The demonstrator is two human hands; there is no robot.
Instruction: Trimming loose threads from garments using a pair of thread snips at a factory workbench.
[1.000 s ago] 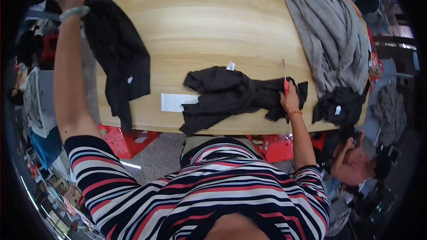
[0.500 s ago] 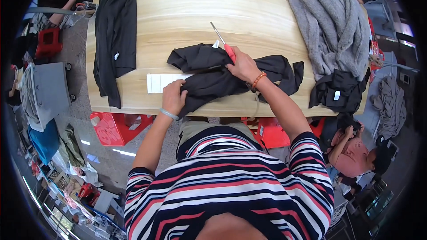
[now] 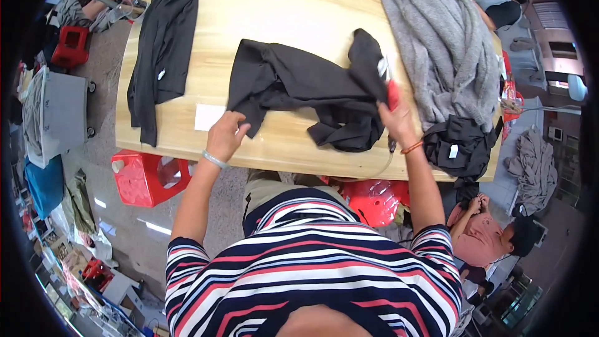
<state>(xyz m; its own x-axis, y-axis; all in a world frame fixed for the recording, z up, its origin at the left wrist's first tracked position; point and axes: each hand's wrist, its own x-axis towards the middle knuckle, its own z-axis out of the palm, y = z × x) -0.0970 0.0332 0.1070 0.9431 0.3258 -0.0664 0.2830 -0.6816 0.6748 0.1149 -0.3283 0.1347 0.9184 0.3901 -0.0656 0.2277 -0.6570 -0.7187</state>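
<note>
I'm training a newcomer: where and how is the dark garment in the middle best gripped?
Probably take the dark garment by its near left corner, coming from the near side: there a flap points toward the near edge of the table, right beside the left hand, while its right end is bunched up.

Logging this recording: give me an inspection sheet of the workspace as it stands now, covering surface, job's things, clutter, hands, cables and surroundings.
Surface: pale wooden table.
Job's things: middle dark garment, rumpled; red-handled tool, blurred; white card beside the left hand.
Clutter: left dark garment; grey fleece on the right; small dark garment with a white tag.
Left hand: at the middle garment's lower left corner; grip unclear.
Right hand: holds the tool.
Cables: thin cord below the right hand, toward the near edge.
Surroundings: red stool, grey cart, co-worker in pink lower right.
</note>
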